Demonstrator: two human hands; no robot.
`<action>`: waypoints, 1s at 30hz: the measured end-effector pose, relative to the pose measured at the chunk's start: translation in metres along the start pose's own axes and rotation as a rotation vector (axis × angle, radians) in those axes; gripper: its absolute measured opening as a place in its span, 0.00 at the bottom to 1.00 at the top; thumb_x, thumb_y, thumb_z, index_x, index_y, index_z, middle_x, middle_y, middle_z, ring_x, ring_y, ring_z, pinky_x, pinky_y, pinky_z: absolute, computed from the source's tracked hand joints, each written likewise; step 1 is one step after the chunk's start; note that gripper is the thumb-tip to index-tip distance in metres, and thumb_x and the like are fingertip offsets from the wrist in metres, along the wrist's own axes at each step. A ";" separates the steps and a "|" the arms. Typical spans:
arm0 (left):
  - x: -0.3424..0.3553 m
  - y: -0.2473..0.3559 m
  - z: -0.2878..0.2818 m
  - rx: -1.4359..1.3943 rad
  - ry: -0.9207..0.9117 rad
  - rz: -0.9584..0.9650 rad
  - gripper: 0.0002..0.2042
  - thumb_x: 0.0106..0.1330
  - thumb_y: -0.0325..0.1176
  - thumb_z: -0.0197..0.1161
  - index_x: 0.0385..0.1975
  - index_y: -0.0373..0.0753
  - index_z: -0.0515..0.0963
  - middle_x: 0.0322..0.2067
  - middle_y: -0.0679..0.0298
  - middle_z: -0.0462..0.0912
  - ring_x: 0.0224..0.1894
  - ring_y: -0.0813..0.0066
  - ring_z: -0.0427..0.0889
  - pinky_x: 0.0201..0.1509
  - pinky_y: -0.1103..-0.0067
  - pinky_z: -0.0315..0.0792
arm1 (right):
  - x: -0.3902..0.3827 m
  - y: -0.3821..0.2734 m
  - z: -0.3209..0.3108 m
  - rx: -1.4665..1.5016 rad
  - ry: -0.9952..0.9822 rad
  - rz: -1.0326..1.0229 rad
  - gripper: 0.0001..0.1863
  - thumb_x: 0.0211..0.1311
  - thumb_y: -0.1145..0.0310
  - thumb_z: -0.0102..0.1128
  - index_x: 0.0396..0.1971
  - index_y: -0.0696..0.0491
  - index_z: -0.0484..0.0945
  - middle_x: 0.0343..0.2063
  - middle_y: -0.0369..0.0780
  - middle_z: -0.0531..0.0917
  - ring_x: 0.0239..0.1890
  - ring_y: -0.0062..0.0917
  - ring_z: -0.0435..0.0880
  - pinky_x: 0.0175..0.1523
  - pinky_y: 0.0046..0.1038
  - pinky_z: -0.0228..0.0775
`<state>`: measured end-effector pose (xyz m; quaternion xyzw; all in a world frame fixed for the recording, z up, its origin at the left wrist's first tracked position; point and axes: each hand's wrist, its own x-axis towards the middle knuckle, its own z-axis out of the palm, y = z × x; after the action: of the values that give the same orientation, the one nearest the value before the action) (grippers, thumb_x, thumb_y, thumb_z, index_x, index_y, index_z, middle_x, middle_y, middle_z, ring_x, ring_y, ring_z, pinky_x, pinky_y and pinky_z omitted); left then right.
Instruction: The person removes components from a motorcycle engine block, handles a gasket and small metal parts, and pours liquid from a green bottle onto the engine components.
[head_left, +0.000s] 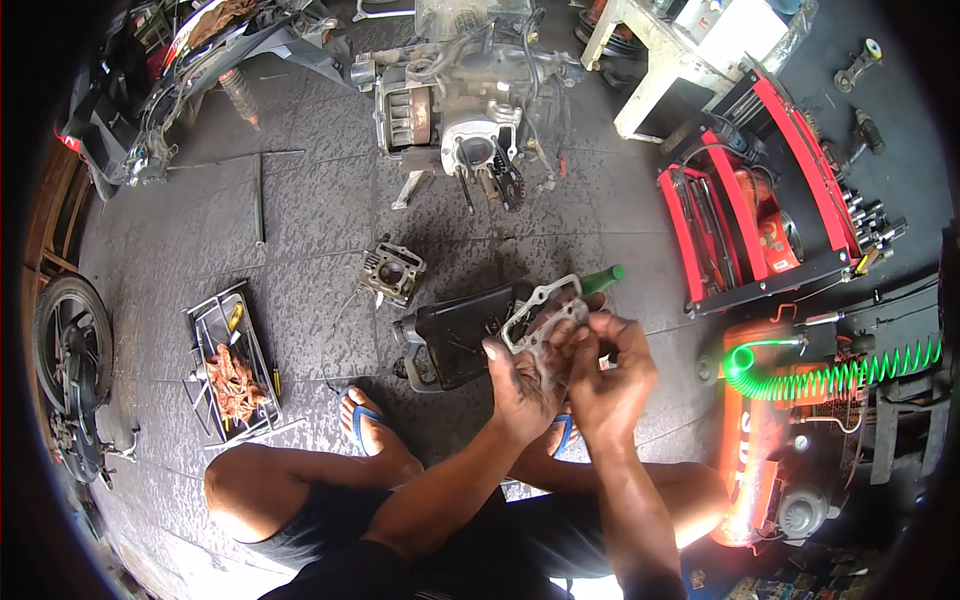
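Observation:
My left hand (525,385) holds a pale grey, frame-shaped metal engine part (512,333), thumb along its near side. Close against it is my right hand (615,375), its fingers pinched together at the part's right side. Whatever lies between those fingertips is hidden. Below the hands on the floor sits a black tray-like container (460,345) with dark liquid or grime inside. A green bottle (603,280) sticks out just beyond the part. Left of the container rests a small metal cylinder head (390,273).
An engine block (450,110) stands ahead. At left, a wire-frame tray (208,300) carries an orange-brown rag and tools. On the right are a red tool rack (745,190), an orange compressor (750,430) and its green coiled hose (840,383). A motorcycle wheel (72,335) is far left.

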<state>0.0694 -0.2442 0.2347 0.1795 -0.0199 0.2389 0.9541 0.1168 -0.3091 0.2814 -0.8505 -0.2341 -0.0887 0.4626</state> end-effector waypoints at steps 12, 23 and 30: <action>0.015 0.039 0.003 0.566 0.209 -0.106 0.25 0.74 0.52 0.51 0.40 0.31 0.80 0.33 0.57 0.85 0.32 0.73 0.85 0.32 0.79 0.82 | 0.026 0.002 -0.024 0.004 -0.265 -0.117 0.07 0.54 0.81 0.61 0.34 0.59 0.80 0.30 0.43 0.83 0.31 0.33 0.83 0.39 0.30 0.75; 0.021 0.040 -0.003 0.585 0.485 -0.070 0.19 0.72 0.48 0.57 0.31 0.35 0.80 0.22 0.66 0.78 0.20 0.86 0.68 0.21 0.86 0.63 | 0.020 0.017 -0.033 -0.031 -0.413 -0.176 0.09 0.51 0.85 0.60 0.33 0.58 0.78 0.30 0.44 0.82 0.31 0.33 0.83 0.37 0.30 0.74; 0.027 0.044 -0.014 0.461 0.490 -0.077 0.20 0.72 0.49 0.58 0.30 0.35 0.79 0.22 0.64 0.78 0.18 0.86 0.66 0.18 0.86 0.61 | 0.010 0.023 -0.028 0.041 -0.316 -0.076 0.10 0.49 0.84 0.60 0.33 0.57 0.79 0.29 0.44 0.82 0.31 0.36 0.82 0.38 0.32 0.74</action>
<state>0.0721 -0.1908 0.2401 0.3282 0.2712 0.2370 0.8733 0.1387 -0.3395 0.2835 -0.8349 -0.3376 0.0337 0.4335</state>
